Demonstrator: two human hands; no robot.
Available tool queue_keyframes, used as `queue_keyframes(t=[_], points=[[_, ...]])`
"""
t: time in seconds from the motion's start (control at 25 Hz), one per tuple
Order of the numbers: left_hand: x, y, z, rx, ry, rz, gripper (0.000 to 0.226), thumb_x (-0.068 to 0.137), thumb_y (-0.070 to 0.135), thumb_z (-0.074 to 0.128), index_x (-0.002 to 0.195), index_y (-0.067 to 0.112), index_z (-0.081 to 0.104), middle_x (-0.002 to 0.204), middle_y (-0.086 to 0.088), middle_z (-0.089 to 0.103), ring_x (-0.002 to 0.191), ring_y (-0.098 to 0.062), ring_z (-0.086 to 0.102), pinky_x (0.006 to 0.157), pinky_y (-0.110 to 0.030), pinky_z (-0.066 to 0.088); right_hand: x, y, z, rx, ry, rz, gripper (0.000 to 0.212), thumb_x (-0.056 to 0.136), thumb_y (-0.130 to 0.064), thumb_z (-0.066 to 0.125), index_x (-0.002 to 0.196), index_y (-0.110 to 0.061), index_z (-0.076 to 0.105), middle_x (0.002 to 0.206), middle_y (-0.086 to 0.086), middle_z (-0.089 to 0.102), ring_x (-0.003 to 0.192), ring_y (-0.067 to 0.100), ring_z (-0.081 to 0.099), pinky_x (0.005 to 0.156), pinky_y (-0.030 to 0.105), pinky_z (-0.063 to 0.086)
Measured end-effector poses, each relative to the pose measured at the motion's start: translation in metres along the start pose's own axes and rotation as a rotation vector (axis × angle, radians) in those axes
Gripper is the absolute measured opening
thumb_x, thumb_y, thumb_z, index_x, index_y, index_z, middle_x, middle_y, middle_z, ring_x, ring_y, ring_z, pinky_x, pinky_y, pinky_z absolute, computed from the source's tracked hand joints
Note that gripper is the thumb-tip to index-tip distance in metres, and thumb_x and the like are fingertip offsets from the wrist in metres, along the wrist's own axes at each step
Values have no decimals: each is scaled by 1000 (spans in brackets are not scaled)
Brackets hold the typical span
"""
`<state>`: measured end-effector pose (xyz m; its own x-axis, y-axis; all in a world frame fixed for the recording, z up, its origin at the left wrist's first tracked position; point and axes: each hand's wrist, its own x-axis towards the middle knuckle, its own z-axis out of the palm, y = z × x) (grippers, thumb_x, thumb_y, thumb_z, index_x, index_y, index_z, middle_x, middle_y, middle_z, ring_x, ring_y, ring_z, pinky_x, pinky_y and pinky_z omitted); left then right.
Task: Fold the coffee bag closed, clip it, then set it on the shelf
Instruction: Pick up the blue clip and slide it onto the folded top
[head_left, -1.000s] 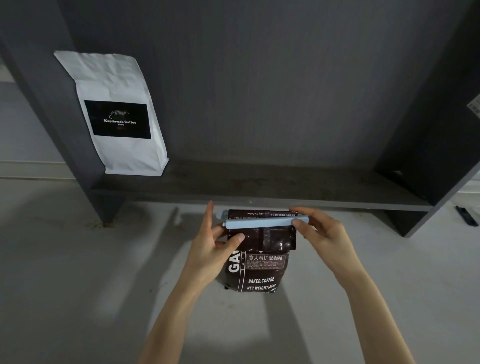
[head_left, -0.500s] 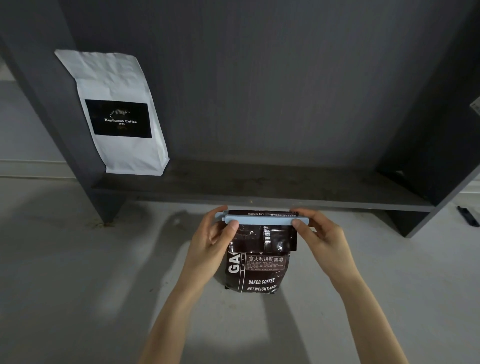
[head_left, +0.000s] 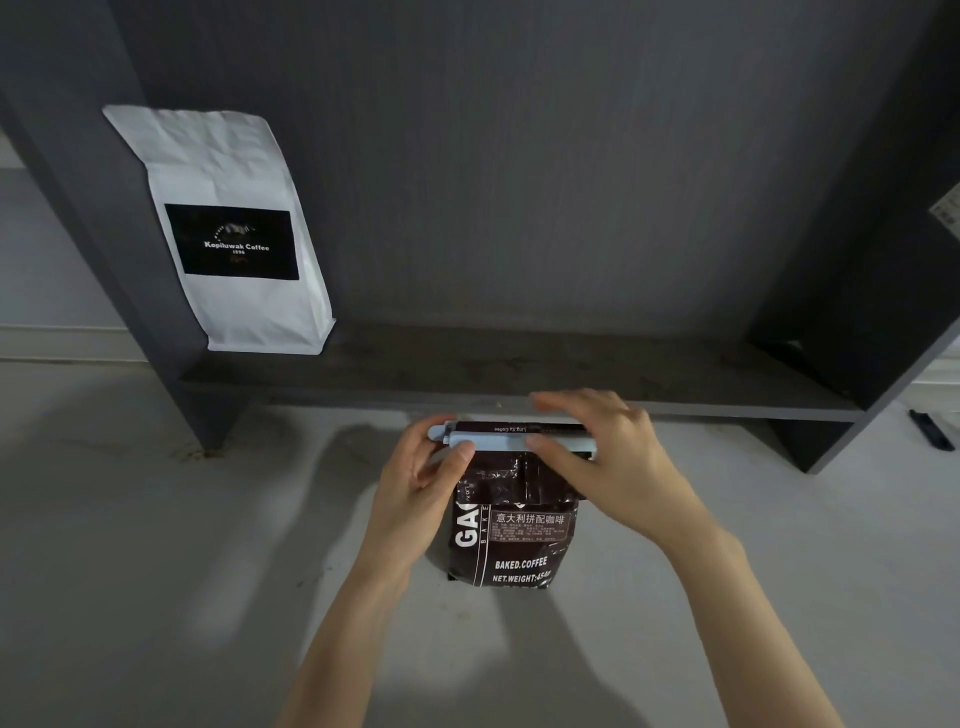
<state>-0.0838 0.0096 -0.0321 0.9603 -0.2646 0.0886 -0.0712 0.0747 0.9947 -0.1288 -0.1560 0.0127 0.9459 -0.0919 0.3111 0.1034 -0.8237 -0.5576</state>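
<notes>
A dark brown coffee bag (head_left: 511, 535) with white print stands upright on the grey floor in front of the shelf. Its top is folded over, and a long pale blue clip (head_left: 498, 440) lies across the fold. My left hand (head_left: 415, 486) pinches the clip's left end between thumb and fingers. My right hand (head_left: 602, 457) reaches over the bag's top, thumb on the clip's front and fingers curled behind it, covering the clip's right end. The dark grey shelf board (head_left: 519, 376) runs just behind the bag.
A white coffee bag (head_left: 228, 228) with a black label stands at the shelf's left end against the side panel. The shelf's right side panel (head_left: 883, 260) closes it off. A small black object (head_left: 932, 428) lies on the floor at far right.
My right hand has shifted left from the clip's right end, now arching over the bag's top with the thumb nearer the clip's middle. The left hand and bag have stayed put.
</notes>
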Motion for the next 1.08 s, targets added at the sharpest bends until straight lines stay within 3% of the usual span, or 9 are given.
queue_keyframes(t=[0.16,0.4,0.88,1.08], points=[[-1,-1,-1,6,-5,8,21,83,12,55,93,30,54,93,12,65,78,11,62,65,-3,46,11,-10,13,-83,-134,27,39,82,-42,54,115,-23,56,117,-1,63,109,18,54,102,41,35],[0,-4,0,-13,22,-10,21,82,14,58,102,20,55,95,11,66,76,10,63,62,-3,47,6,-11,18,-27,-67,77,30,82,-37,56,109,-23,60,113,-1,66,103,17,58,99,42,40],[-1,-2,0,-57,24,-32,15,80,10,60,93,17,56,87,7,68,69,6,64,60,-5,48,1,-12,22,-81,-2,89,27,84,-38,53,107,-25,59,113,-3,65,105,16,53,86,26,19],[-2,0,1,-69,15,-23,14,81,7,59,91,16,55,85,6,67,67,6,63,60,-5,48,0,-12,22,-75,16,87,26,83,-38,54,105,-25,60,114,-4,64,104,15,53,84,24,18]])
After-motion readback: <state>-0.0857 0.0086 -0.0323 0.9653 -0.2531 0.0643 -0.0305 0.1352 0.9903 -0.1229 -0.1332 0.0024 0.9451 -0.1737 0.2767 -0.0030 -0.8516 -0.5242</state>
